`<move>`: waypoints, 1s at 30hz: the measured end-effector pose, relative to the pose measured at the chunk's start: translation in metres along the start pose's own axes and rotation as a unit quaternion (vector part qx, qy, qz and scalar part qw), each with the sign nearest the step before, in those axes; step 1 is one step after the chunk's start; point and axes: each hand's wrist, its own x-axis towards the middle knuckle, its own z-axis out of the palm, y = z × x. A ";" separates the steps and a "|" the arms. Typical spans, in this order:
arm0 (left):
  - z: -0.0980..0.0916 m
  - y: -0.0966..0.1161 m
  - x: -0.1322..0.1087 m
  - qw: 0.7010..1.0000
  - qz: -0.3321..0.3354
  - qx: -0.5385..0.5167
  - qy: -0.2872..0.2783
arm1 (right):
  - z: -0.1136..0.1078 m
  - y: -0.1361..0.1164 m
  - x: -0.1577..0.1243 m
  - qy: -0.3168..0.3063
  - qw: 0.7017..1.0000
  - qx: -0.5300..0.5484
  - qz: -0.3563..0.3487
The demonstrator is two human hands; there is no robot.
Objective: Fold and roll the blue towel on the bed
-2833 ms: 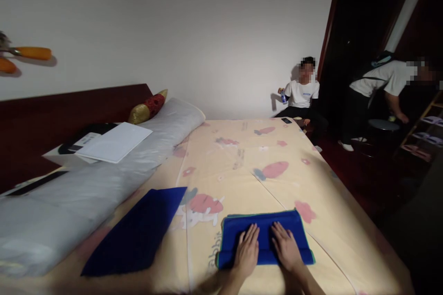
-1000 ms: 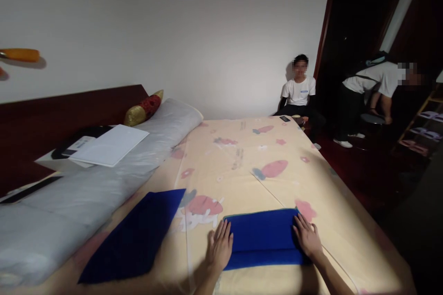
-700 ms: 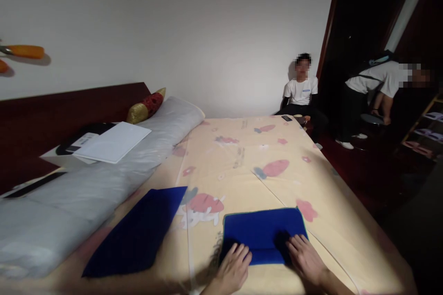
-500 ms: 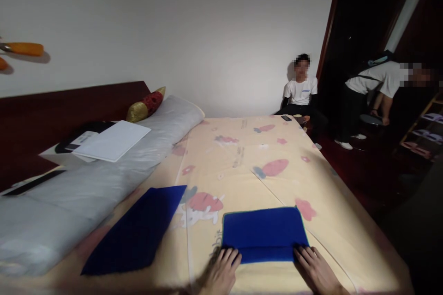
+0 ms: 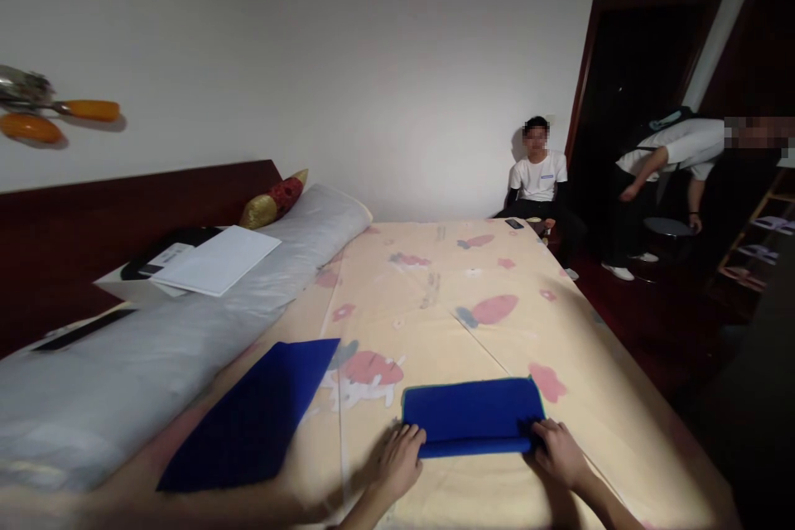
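Head view: folded blue towel (image 5: pixel 473 416) lies flat on the bed (image 5: pixel 435 298), close to its near edge, a bit right of centre. My left hand (image 5: pixel 399 464) is at the towel's near-left corner, fingers curled together with the tips on or under the hem. My right hand (image 5: pixel 559 451) is at the near-right corner, fingers also bunched, thumb against the towel's end. Can't tell whether either hand is actually pinching cloth or just pressing on it.

Handling, my read: soft, light, floppy, not fragile. Layers will slide and sag if lifted from one point, so take it at both near corners or along the folded edge, all layers together.

Second dark blue cloth (image 5: pixel 252 422) lies flat toward the near-left corner of the bed, well apart from the towel.

Surface: pale yellow sheet with pink prints, smooth with creases. Grey bolster (image 5: pixel 186 331) along the left edge, white paper (image 5: pixel 217 258) on it, headboard (image 5: pixel 124 224) behind.

Room: dim, white wall, dark doorway at the far right. One person sits (image 5: pixel 539 182) past the far edge, another bends over (image 5: pixel 671 174) near the door.
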 end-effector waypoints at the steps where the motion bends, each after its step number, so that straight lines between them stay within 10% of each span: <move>1: -0.002 -0.001 0.001 1.000 0.000 -0.003 0.001 | 0.000 0.003 0.000 -0.003 1.000 0.006 0.000; 11: -0.005 -0.003 0.002 0.999 -0.023 -0.001 -0.032 | 0.005 0.004 0.003 0.000 1.000 -0.010 0.025; 22: 0.046 0.090 0.011 0.992 0.120 -0.017 0.021 | 0.077 -0.082 0.014 0.002 0.997 0.032 -0.064; 30: 0.041 -0.004 -0.010 0.964 0.128 0.134 0.190 | 0.067 0.015 -0.002 0.089 0.992 -0.031 -0.082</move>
